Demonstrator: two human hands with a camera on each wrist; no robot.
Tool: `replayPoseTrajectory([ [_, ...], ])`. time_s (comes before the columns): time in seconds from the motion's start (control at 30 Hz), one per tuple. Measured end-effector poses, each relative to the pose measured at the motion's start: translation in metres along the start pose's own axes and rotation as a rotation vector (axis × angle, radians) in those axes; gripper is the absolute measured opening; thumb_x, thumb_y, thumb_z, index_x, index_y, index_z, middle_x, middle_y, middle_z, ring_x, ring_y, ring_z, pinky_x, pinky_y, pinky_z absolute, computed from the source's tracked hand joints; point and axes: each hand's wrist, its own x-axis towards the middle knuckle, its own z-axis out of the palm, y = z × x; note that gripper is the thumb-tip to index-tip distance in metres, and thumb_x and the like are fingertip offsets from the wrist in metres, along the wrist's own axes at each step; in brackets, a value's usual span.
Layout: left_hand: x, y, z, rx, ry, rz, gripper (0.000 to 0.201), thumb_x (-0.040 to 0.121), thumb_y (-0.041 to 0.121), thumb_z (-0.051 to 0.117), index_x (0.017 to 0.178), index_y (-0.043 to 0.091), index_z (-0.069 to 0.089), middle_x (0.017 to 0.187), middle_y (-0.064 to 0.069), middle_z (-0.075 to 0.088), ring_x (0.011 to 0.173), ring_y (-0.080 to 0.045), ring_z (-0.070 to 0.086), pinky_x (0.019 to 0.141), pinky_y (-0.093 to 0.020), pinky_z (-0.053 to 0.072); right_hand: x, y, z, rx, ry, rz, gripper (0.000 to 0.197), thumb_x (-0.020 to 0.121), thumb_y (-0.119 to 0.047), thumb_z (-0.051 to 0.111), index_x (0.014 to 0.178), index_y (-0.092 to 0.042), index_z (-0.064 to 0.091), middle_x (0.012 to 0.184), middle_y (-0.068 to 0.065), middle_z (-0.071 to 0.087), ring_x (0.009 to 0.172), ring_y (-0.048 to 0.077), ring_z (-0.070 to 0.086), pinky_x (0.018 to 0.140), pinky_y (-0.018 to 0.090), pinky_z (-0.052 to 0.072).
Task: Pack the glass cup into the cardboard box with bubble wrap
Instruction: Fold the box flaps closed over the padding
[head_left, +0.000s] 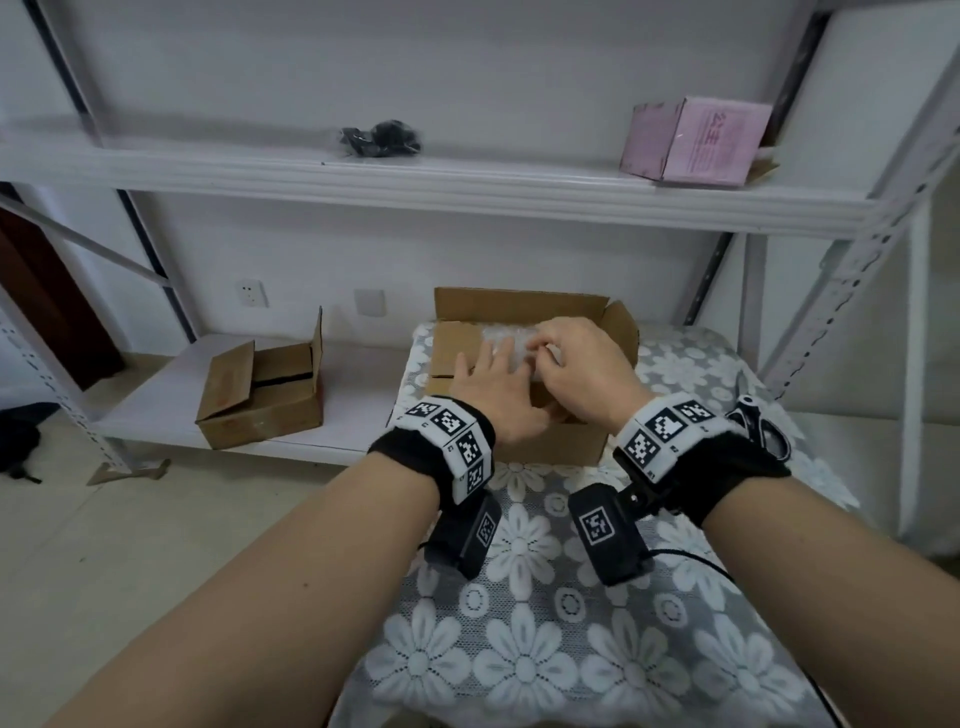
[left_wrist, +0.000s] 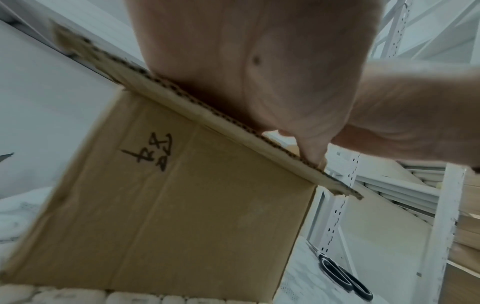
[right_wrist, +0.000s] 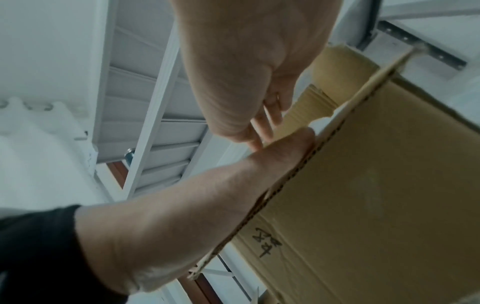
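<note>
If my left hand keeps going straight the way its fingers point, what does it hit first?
Probably the bubble wrap inside the cardboard box. The left hand already reaches over the near edge, fingers straight; depth is unclear.

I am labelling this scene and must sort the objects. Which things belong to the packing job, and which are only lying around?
In the job:
cardboard box
bubble wrap inside it
left hand
right hand

Lying about:
scissors
second brown box
pink box
black bundle
</note>
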Motion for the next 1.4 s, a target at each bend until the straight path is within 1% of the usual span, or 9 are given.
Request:
replayPoseTrajectory([
  [0.23, 0.007, 0.015, -0.001, 0.058, -0.062, -0.013, 0.091, 0.08, 0.081, 0.025, 0.151, 0.032, -0.002, 0.16, -0.003, -0.014, 0.147, -0.024, -0.011, 0.109, -0.068, -0.006, 0.046, 0.038, -0.026, -0.402, -0.138, 0.078, 0.037, 0.098, -0.028, 0.037, 0.123, -0.01, 0.058, 0.126, 0.011, 0.06, 0.118, 0.029, 0.047, 0.1, 0.04, 0.039],
  [0.43, 0.005, 0.015, -0.003, 0.035, -0.085, -0.025, 0.088, 0.08, 0.08, 0.028, 0.151, 0.036, 0.003, 0.16, -0.001, -0.011, 0.148, -0.023, -0.01, 0.109, -0.068, -0.006, 0.052, 0.057, -0.023, 0.076, -0.315, 0.259, 0.05, 0.101, -0.026, 0.039, 0.148, -0.013, 0.03, 0.152, 0.007, 0.034, 0.139, 0.021, 0.034, 0.116, 0.034, 0.024],
  [0.53, 0.006, 0.017, -0.001, 0.061, -0.074, -0.025, 0.089, 0.079, 0.081, 0.029, 0.151, 0.036, 0.002, 0.161, -0.002, -0.01, 0.148, -0.024, -0.009, 0.109, -0.069, -0.005, 0.037, 0.06, -0.018, 0.334, -0.15, 0.252, 0.044, 0.1, -0.018, 0.042, 0.143, -0.011, 0.039, 0.147, 0.005, 0.041, 0.135, 0.018, 0.039, 0.112, 0.028, 0.029],
  [0.67, 0.006, 0.017, 0.0, 0.069, -0.051, -0.02, 0.088, 0.079, 0.081, 0.027, 0.151, 0.038, 0.001, 0.161, -0.002, -0.009, 0.148, -0.025, -0.008, 0.109, -0.069, -0.004, 0.015, 0.056, -0.004, 0.613, 0.019, 0.305, 0.028, 0.099, -0.015, 0.044, 0.123, -0.011, 0.057, 0.123, 0.006, 0.06, 0.11, 0.017, 0.059, 0.093, 0.031, 0.05],
  [0.8, 0.003, 0.016, -0.001, 0.056, -0.061, -0.018, 0.089, 0.078, 0.083, 0.025, 0.15, 0.038, -0.001, 0.16, -0.003, -0.01, 0.148, -0.024, -0.009, 0.11, -0.068, -0.005, 0.007, 0.059, 0.013, 0.389, -0.019, 0.225, 0.035, 0.1, -0.02, 0.037, 0.126, -0.01, 0.059, 0.126, 0.005, 0.06, 0.115, 0.018, 0.055, 0.102, 0.038, 0.044],
  [0.93, 0.003, 0.017, -0.001, 0.06, -0.067, -0.015, 0.098, 0.074, 0.085, 0.032, 0.15, 0.036, -0.005, 0.16, -0.003, -0.01, 0.147, -0.024, -0.01, 0.109, -0.068, -0.006, -0.002, 0.059, 0.021, 0.138, -0.147, 0.164, 0.045, 0.103, -0.027, 0.027, 0.143, -0.012, 0.042, 0.151, 0.004, 0.037, 0.141, 0.018, 0.029, 0.117, 0.032, 0.019],
  [1.07, 0.004, 0.015, 0.0, 0.102, -0.07, 0.013, 0.114, 0.065, 0.083, 0.05, 0.151, 0.032, -0.007, 0.16, -0.004, -0.01, 0.147, -0.026, -0.009, 0.11, -0.068, -0.004, -0.006, 0.053, 0.023, -0.134, -0.229, 0.076, 0.05, 0.103, -0.032, 0.023, 0.146, -0.009, 0.033, 0.156, 0.007, 0.027, 0.145, 0.018, 0.02, 0.118, 0.032, 0.009],
  [1.27, 0.002, 0.013, -0.001, 0.137, -0.067, 0.026, 0.111, 0.071, 0.064, 0.064, 0.151, 0.03, -0.004, 0.161, -0.002, -0.008, 0.148, -0.025, -0.007, 0.112, -0.066, 0.0, -0.006, 0.052, 0.022, -0.214, -0.308, 0.064, 0.057, 0.101, -0.039, 0.02, 0.149, -0.009, 0.026, 0.157, 0.008, 0.022, 0.146, 0.02, 0.016, 0.118, 0.033, 0.007],
  [1.4, -0.005, 0.002, -0.006, 0.034, -0.017, 0.048, 0.085, 0.084, 0.033, 0.06, 0.151, 0.032, 0.009, 0.161, -0.003, -0.008, 0.148, -0.024, -0.006, 0.116, -0.058, 0.004, -0.016, 0.048, 0.013, -0.148, -0.371, 0.108, 0.083, 0.091, -0.067, 0.023, 0.152, -0.012, 0.013, 0.16, 0.006, 0.009, 0.148, 0.019, 0.008, 0.12, 0.036, 0.005],
])
